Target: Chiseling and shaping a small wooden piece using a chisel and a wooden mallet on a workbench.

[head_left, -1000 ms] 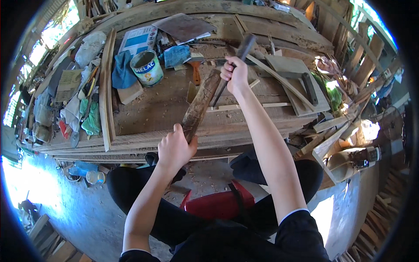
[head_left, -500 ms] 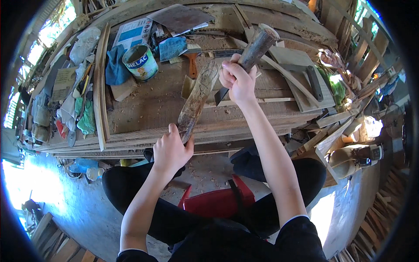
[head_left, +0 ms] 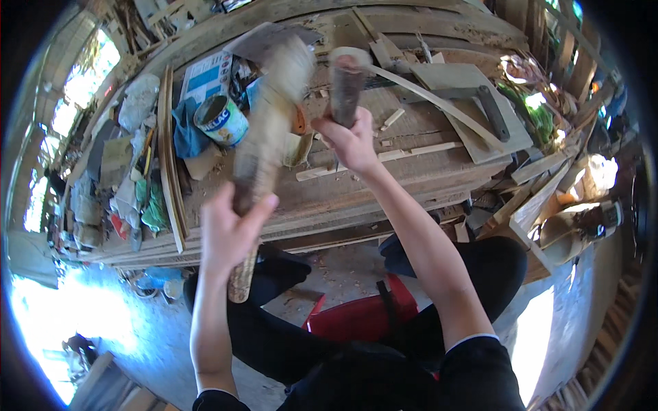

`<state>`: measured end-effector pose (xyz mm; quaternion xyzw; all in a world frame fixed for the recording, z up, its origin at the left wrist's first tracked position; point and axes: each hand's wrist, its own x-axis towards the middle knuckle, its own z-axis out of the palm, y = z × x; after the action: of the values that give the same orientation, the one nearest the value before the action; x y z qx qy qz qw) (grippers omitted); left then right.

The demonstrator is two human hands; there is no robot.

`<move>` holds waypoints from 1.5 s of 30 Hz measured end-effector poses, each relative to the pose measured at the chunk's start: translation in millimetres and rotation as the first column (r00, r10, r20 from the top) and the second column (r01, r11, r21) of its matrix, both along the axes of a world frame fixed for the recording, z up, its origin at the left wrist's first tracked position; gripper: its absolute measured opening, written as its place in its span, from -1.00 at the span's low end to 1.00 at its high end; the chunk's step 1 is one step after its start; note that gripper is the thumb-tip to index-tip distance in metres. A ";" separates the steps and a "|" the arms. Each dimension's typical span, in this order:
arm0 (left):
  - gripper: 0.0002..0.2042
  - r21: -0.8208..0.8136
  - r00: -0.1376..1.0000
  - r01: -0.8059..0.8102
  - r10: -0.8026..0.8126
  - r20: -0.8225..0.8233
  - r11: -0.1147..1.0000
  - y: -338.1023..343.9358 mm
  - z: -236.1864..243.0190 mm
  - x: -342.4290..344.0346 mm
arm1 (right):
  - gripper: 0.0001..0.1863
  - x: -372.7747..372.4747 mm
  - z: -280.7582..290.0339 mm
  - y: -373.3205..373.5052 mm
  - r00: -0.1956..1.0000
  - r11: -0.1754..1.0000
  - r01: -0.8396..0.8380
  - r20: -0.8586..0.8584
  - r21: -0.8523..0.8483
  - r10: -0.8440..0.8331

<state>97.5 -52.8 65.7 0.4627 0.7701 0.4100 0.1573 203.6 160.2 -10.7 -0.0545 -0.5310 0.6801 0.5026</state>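
Note:
My left hand (head_left: 229, 229) grips a long rough wooden stick (head_left: 264, 147) near its lower end; the stick is lifted off the workbench (head_left: 384, 185) and blurred, its upper end pointing away from me. My right hand (head_left: 351, 140) is closed around the handle of a hammer-like tool (head_left: 346, 82), raised upright above the bench beside the stick. The tool's head is blurred. Both forearms come up from the bottom of the view.
On the bench stand an open paint tin (head_left: 221, 120), a blue cloth (head_left: 184, 133), a blue-and-white box (head_left: 205, 75), thin wood strips (head_left: 432, 103) and offcuts. Rags and clutter lie at the left. A red stool (head_left: 356, 318) shows between my legs. Planks lean at the right.
The stick has been lifted off the bench and tipped upward. My right hand has swung the tool up to upright. My view has moved closer to the bench.

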 end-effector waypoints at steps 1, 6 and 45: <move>-0.66 0.044 0.991 -0.035 0.029 0.129 0.998 0.7 36.7 13.1 | -0.76 -1.4 -0.4 -0.2 0.996 0.995 0.066 0.052 0.069 -0.070; -0.70 0.337 0.990 0.104 -0.131 0.059 0.936 3.5 147.2 38.4 | -0.83 -2.2 1.2 -6.4 0.993 0.989 0.073 0.082 0.127 -0.084; -0.67 -0.067 0.956 0.290 -0.285 0.076 0.955 3.4 106.8 33.1 | -0.71 39.6 -57.9 41.9 0.873 0.885 -0.234 -0.487 -0.401 0.010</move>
<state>130.6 -49.4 172.5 0.5496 0.7045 0.3673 0.2581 243.2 202.1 -68.6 0.0331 -0.2237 0.8075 0.5448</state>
